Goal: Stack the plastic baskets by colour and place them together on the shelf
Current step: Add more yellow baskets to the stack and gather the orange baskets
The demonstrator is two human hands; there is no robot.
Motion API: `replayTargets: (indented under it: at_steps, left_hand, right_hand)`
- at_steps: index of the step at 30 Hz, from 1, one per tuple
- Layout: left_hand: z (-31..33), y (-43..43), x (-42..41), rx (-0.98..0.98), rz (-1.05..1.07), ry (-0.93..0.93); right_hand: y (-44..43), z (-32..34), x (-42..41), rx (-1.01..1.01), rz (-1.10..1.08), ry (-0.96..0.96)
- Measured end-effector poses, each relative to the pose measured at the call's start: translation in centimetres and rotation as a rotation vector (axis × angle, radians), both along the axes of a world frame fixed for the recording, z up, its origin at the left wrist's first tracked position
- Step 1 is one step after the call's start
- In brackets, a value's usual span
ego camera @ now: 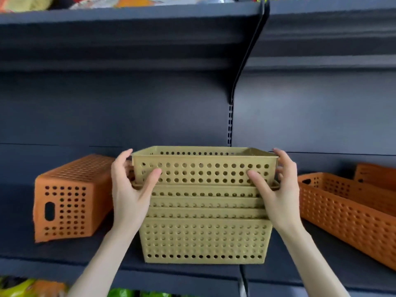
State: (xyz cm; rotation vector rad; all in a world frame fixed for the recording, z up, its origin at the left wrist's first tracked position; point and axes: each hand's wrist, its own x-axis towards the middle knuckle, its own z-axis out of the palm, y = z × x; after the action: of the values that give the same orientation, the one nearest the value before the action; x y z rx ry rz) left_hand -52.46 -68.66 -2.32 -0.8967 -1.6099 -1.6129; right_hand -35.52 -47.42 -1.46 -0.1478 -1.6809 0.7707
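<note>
A stack of several olive-green perforated baskets [204, 239] stands in the middle of the dark shelf [96, 251]. The top green basket [203, 168] sits partly nested in the stack and rides high. My left hand [130, 189] grips its left end and my right hand [276, 187] grips its right end, thumbs on the front wall. An orange basket [68, 198] lies overturned to the left of the stack. An upright orange basket [347, 213] stands to the right, with another orange basket [375, 174] behind it.
Another dark shelf [128, 20] hangs overhead with colourful packets on it. A slotted upright post [230, 125] runs down the back panel behind the stack. Coloured packets [32, 288] show below the shelf's front edge.
</note>
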Motion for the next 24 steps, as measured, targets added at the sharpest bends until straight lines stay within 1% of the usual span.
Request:
replayTargets:
  at_steps: [2, 4, 6, 9, 13, 17, 21, 24]
  left_hand:
    - [-0.6, 0.5, 0.0, 0.006, 0.035, 0.051]
    - [-1.1, 0.9, 0.1, -0.016, 0.119, 0.124]
    - [-1.2, 1.3, 0.6, -0.058, 0.161, 0.155]
    - [-1.5, 1.7, 1.2, -0.144, 0.248, 0.216]
    - [-1.4, 2.1, 1.5, -0.146, 0.334, 0.242]
    - [-1.6, 2.5, 1.5, -0.116, 0.334, 0.247]
    - [-1.7, 3.6, 2.3, -0.115, 0.266, 0.248]
    - [-1.7, 4.2, 3.1, -0.130, 0.205, 0.241]
  right_hand:
    - [-0.2, -0.6, -0.2, -0.012, 0.014, -0.003]
    - [-0.3, -1.2, -0.2, 0.009, -0.024, -0.007]
    - [-0.3, -1.6, -0.3, 0.044, -0.050, -0.028]
    - [-0.2, -2.4, -0.3, 0.157, -0.065, -0.084]
    - [0.1, -2.5, -0.1, 0.180, -0.059, -0.092]
    - [0.3, -2.3, 0.2, 0.166, -0.090, -0.097]
    - [0.8, -1.9, 1.4, 0.136, -0.154, -0.143]
    - [0.9, -2.2, 2.3, 0.157, -0.306, -0.187]
